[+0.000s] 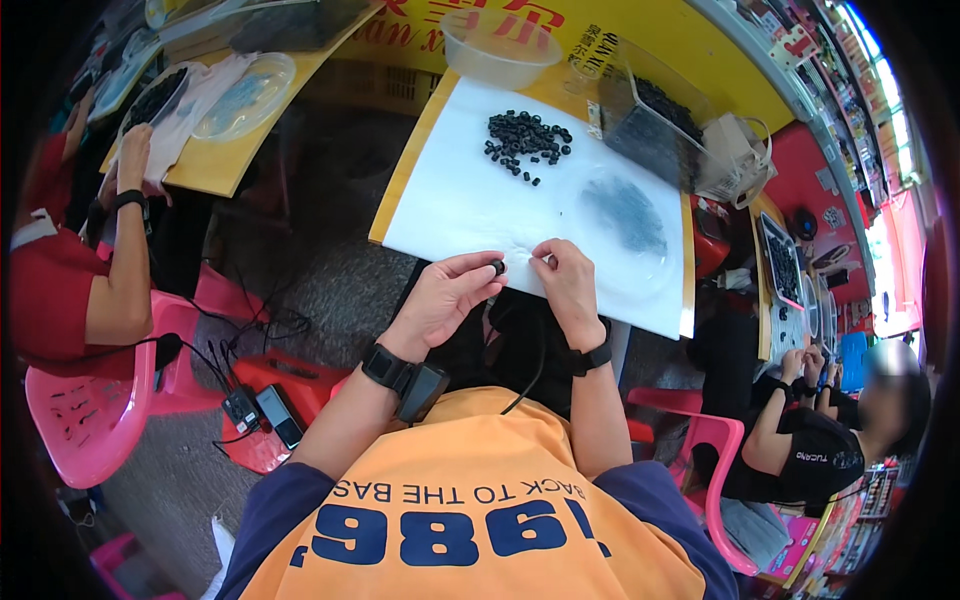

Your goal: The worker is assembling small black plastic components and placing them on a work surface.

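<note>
The left hand [448,297] is turned partly palm up, and it pinches a small black piece [498,267] between the tips of its thumb and fingers. At 3 o'clock from it, the right hand [566,292] is bent in, with its thumb and first finger brought close together. The two hands are near each other but do not touch. They are at the near edge of a white-topped surface [450,210]. The right palm is hidden, and I can't tell if its fingertips hold something tiny. The left fingertips cover part of the black piece. It looks round and dark, but it is too small to see well. At 12 o'clock from the hands is a loose pile of black pieces [525,140], short and chunky, some like little tubes. At 2 o'clock is a clear round dish [655,272] with a greyish blue patch in it, which may be lots of very small bits.
</note>
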{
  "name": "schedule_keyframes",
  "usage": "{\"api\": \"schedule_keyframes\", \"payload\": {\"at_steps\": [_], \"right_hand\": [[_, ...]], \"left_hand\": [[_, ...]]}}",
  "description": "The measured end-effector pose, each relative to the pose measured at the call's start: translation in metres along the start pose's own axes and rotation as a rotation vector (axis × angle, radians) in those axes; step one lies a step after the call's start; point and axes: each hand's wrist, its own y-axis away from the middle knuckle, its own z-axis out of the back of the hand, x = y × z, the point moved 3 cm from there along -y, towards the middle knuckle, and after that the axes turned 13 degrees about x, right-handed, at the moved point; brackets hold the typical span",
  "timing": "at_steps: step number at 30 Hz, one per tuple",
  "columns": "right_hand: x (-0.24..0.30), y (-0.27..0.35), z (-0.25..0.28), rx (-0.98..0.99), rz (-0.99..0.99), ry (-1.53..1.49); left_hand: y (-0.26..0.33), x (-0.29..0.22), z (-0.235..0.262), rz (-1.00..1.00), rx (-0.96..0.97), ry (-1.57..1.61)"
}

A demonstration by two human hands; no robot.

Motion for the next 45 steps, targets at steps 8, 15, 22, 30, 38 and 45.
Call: {"api": "schedule_keyframes", "payload": {"at_steps": [8,15,22,30,38,45], "right_hand": [[0.028,0.012,-0.002,0.058,-0.043,-0.770],[0.047,0.023,-0.005,0.076,0.012,-0.679],[0.068,0.026,0.000,0.042,0.163,-0.358],[0.045,-0.006,0.014,0.190,0.079,-0.478],[-0.015,-0.119,0.013,0.011,-0.067,0.133],[-0.028,-0.120,0.003,0.060,-0.044,0.092]], "left_hand": [[-0.001,0.003,0.003,0.002,0.024,-0.005],[-0.002,0.009,0.006,-0.003,0.026,0.015],[-0.001,0.008,0.006,-0.053,-0.011,0.025],[-0.001,0.001,0.009,-0.090,-0.022,0.154],[-0.001,-0.003,0.013,-0.053,0.006,0.243],[-0.001,-0.004,0.016,-0.063,0.007,0.258]]}}
